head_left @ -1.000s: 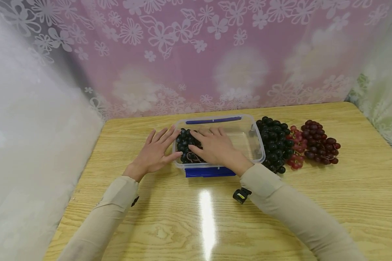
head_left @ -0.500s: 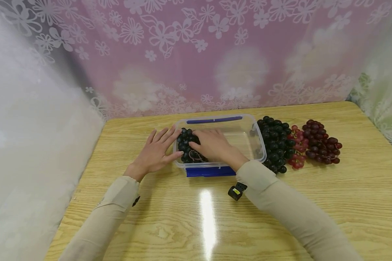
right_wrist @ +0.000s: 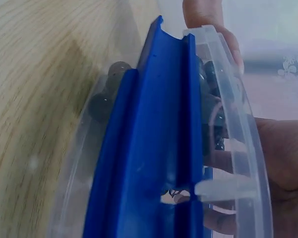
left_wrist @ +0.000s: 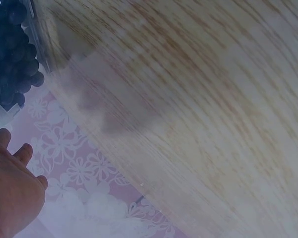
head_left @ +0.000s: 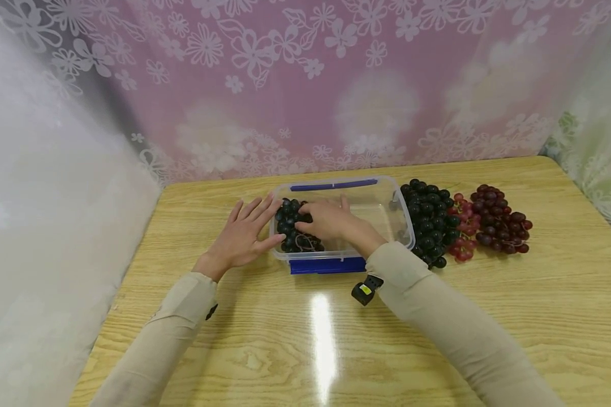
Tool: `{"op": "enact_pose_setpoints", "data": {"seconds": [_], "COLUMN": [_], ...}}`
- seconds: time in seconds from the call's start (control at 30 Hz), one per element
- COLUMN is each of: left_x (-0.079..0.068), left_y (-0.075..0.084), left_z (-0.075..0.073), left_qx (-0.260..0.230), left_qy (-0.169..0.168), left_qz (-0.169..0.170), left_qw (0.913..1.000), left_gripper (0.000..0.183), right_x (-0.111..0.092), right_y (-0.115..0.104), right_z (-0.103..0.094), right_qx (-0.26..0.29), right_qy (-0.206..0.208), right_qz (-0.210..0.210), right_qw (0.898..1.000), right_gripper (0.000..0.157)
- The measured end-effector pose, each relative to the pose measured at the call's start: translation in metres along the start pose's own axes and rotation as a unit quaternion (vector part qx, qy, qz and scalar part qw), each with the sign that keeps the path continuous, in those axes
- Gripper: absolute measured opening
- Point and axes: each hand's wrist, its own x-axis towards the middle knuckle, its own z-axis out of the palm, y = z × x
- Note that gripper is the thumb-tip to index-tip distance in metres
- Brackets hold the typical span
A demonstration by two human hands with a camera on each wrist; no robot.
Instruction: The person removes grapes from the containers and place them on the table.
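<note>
In the head view a bunch of black grapes (head_left: 288, 223) lies in the left end of a clear plastic container (head_left: 382, 220) with blue clips. My right hand (head_left: 331, 220) reaches inside from the front right, its thumb and forefinger touching the right side of that bunch. Its other fingers are spread and partly hidden. My left hand (head_left: 241, 234) lies with fingers extended at the container's left rim, thumb over the front corner. The right wrist view shows the blue clip (right_wrist: 159, 129) close up, with the right hand's fingers behind the clear wall. In the left wrist view, grapes (left_wrist: 12, 54) show through the container's side.
To the right of the container lie a larger bunch of black grapes (head_left: 427, 220), a bunch of red grapes (head_left: 463, 226) and a dark red bunch (head_left: 499, 220). They rest on a wooden table (head_left: 254, 339). A pink floral curtain (head_left: 295, 113) hangs behind.
My right hand has lifted from flat over the grapes and shifted slightly, its thumb and forefinger drawing closer together, so more of the bunch shows. My left hand stays put.
</note>
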Motion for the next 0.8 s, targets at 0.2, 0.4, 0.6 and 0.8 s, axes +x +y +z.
{"op": "enact_pose_setpoints", "data": {"seconds": [0.2,0.4,0.6,0.8], "left_x": [-0.001,-0.002,-0.001,0.000], "left_y": [0.001,0.000,0.000,0.000], "left_z": [-0.001,0.000,0.000,0.002], "left_qx": [-0.006,-0.014,-0.018,-0.016], "left_qy": [-0.002,0.001,0.005,0.004], "left_qz": [-0.001,-0.002,0.001,-0.001], "left_qw": [1.0000,0.9999,0.9998,0.9999], "left_gripper": [0.075,0.075,0.075,0.075], "right_x": [-0.003,-0.008,-0.009,-0.010], "right_y": [0.000,-0.002,-0.004,-0.005], "right_z": [0.004,0.012,0.019,0.019], "right_qx": [0.026,0.038,0.068,0.050], "right_qy": [0.055,0.119,0.160,0.168], "right_qz": [-0.024,-0.045,-0.052,-0.065], "right_qw": [0.998,0.991,0.983,0.982], "right_gripper": [0.046,0.037,0.033,0.056]}}
